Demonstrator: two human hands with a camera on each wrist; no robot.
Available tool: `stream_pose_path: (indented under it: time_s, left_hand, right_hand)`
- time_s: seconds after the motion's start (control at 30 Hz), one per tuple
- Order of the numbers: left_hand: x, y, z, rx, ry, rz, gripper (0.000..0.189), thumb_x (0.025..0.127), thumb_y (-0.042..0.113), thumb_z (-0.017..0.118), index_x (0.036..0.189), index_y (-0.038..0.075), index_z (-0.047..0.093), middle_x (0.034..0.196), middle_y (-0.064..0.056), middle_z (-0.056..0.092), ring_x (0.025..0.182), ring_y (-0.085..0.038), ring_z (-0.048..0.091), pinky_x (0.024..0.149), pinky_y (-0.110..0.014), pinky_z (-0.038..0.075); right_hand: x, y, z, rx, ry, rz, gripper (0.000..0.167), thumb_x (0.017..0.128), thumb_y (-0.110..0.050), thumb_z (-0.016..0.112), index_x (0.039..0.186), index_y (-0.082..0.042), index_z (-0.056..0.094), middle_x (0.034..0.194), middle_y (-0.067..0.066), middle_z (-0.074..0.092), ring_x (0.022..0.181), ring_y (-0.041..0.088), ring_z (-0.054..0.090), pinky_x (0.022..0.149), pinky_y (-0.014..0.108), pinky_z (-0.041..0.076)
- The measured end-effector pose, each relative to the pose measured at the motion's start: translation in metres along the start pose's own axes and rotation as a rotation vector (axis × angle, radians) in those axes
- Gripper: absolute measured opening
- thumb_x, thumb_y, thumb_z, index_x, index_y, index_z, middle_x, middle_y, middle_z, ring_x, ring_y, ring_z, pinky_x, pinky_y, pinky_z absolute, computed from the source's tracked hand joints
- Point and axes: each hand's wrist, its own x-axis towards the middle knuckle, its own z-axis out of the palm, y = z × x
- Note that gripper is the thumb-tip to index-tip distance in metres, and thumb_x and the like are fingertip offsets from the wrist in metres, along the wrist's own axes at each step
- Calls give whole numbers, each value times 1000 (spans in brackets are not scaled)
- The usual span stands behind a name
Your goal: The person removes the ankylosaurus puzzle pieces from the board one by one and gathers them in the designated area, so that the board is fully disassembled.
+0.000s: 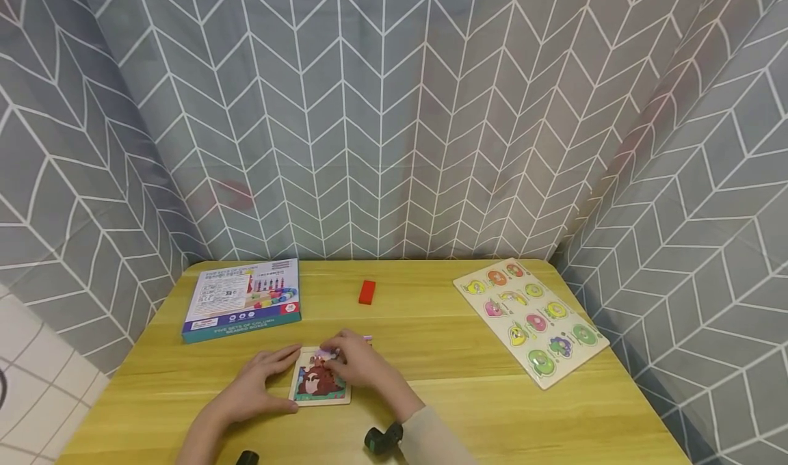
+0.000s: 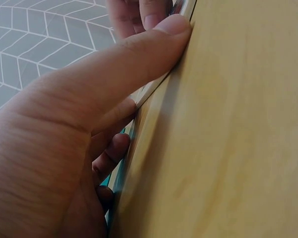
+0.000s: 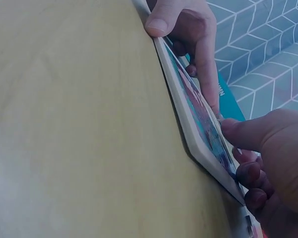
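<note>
The right hand (image 1: 357, 360) hides part of the puzzle board (image 1: 323, 403).

Puzzle (image 1: 320, 385), box (image 1: 245, 301), block (image 1: 366, 293), board (image 1: 523, 314) on table (image 1: 431, 355)

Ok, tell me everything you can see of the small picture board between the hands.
The picture board is small, flat and rectangular, with a pale wood-looking rim. Its picture shows a large reddish-brown shape, green along the bottom and purple near the top. It lies face up on the table. The left hand touches its left side; the right hand, seemingly touching it, covers its upper right, hiding part of the picture.
</note>
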Motion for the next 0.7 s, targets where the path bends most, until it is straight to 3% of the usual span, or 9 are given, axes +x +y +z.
stream_pose_path:
  time_s: [0.17, 0.37, 0.7]
  left_hand:
    - [0, 0, -1, 1, -1, 3, 101, 74, 56, 92, 158, 16, 54, 164, -7, 48, 138, -42, 45, 109, -70, 38]
    - [1, 0, 0, -6, -12, -2, 101, 75, 55, 92, 158, 14, 53, 165, -9, 46, 141, -47, 42, 109, -74, 36]
    - [1, 1, -1, -25, -19, -16, 101, 75, 53, 93, 158, 13, 52, 167, -8, 44, 144, -49, 38, 111, -76, 32]
  right_hand:
    - [-2, -2, -4, 21, 30, -5, 29, 103, -22, 72, 129, -9, 74, 118, 1, 67, 96, 3, 55, 85, 19, 51]
    - [-6, 3, -20, 67, 88, 0, 28, 104, -24, 71, 128, -11, 75, 114, 1, 63, 83, 4, 49, 71, 17, 46]
    - [-32, 42, -57, 93, 205, 54, 25, 102, -19, 74, 122, -4, 75, 114, 7, 67, 82, 8, 52, 71, 23, 47]
